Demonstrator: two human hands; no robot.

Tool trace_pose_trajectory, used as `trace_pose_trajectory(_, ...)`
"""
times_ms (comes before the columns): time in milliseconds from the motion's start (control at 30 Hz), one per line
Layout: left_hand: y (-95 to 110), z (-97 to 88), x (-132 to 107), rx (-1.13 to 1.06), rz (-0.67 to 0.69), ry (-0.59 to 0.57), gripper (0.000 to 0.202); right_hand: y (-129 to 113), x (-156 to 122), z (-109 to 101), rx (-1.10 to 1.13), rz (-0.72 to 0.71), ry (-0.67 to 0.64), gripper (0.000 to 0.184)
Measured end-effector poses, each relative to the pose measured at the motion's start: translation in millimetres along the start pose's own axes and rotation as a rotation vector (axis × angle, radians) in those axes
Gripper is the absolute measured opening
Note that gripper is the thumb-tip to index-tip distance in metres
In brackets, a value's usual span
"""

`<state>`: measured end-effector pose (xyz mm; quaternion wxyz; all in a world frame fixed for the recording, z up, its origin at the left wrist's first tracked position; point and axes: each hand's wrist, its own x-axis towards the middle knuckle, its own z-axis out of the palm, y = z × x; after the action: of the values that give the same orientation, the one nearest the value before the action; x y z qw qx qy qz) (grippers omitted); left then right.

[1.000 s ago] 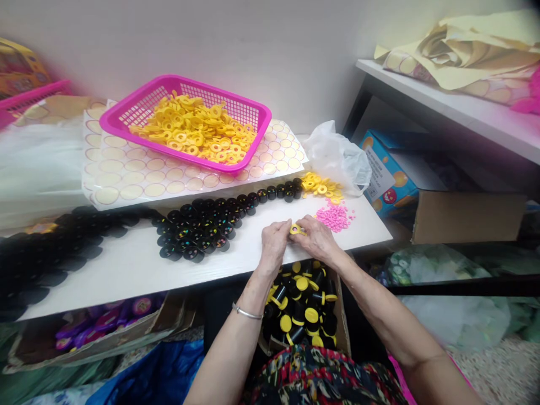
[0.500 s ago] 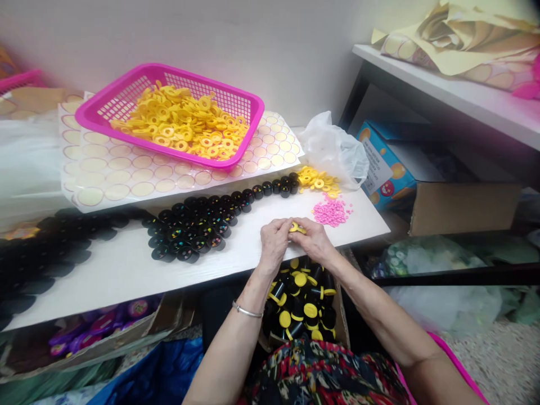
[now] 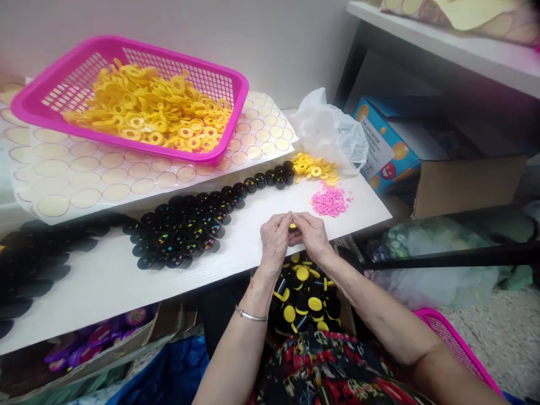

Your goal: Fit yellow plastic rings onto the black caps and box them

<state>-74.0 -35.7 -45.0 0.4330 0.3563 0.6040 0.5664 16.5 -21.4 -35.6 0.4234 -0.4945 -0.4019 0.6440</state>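
My left hand point(image 3: 275, 239) and my right hand point(image 3: 311, 233) meet over the table's front edge, fingertips pressed together. Between them they pinch a small yellow plastic ring piece point(image 3: 292, 226), mostly covered by the fingers. A heap of tiny pink pieces point(image 3: 330, 201) lies just beyond my right hand. Behind it is a small pile of yellow ring pieces point(image 3: 314, 166). Left of my hands, black cups point(image 3: 185, 225) with coloured bits inside stand grouped on the white table point(image 3: 240, 253). Under my wrists, a box holds black containers with yellow lids point(image 3: 314, 304).
A pink basket point(image 3: 234, 121) full of yellow ring pieces rests on sheets of round stickers point(image 3: 116, 192). A clear plastic bag point(image 3: 331, 132) and a blue carton point(image 3: 386, 149) are at the right. A shelf point(image 3: 447, 45) overhangs there. Purple items point(image 3: 101, 334) sit below the table.
The view has shifted, so the basket looks larger and further left. My fingers have closed further over the yellow piece, hiding more of it.
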Motion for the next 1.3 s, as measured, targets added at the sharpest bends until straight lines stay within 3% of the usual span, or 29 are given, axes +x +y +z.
trace_pose_trajectory(267,-0.2,1.7,10.3,-0.004,-0.088,0.059,0.02,-3.8,5.8,4.2,0.059,0.108,0.05,0.025)
trace_pose_trajectory(567,-2.1,-10.8,-0.9,-0.043,0.16,-0.138,0.023,-4.2,3.1,-0.9,0.099,0.046,-0.066,0.032)
trace_pose_trajectory(733,-7.5,-12.4,0.6,-0.121,0.113,-0.128,0.022,-6.0,-0.1,-2.0,0.093,0.001,-0.109,0.031)
trace_pose_trajectory(867,-8.2,-13.2,1.4,-0.128,0.076,-0.103,0.022,-10.7,-2.4,-0.3,0.133,0.052,-0.091,0.028)
trace_pose_trajectory(1000,-4.1,-12.0,1.1,-0.139,0.032,-0.073,0.023,-18.3,-0.6,5.5,0.125,0.132,-0.044,0.019)
trace_pose_trajectory(1133,0.5,-12.7,3.0,-0.149,-0.034,-0.017,0.023,-22.7,5.5,13.9,-0.009,0.1,-0.016,0.012)
trace_pose_trajectory(1300,10.6,-16.9,3.2,-0.177,-0.108,0.024,0.023,-16.5,10.4,18.8,-0.012,0.086,-0.087,0.016)
